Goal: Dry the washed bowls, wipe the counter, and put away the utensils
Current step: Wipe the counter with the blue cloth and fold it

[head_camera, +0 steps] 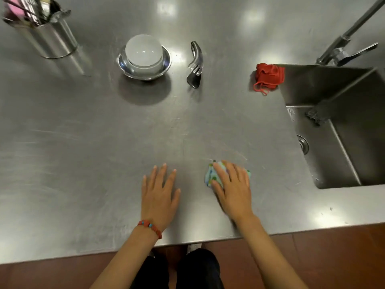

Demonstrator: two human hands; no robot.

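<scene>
Near the front edge of the desk [83,142], the left hand [160,192] lay flat, fingers spread, the right hand [233,188] pressed straight fingers on a patterned cloth [210,176], stacked bowls [143,57] at eleven o'clock, utensils [194,65] at twelve

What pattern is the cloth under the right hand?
Pale blue cloth with green and dark dots; head view.

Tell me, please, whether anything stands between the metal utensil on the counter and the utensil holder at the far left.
Yes. The stacked bowls, a white one upside down in a metal one, stand on the counter right between the metal utensil and the utensil holder. Lifting the utensil over them would likely clear the way.
</scene>
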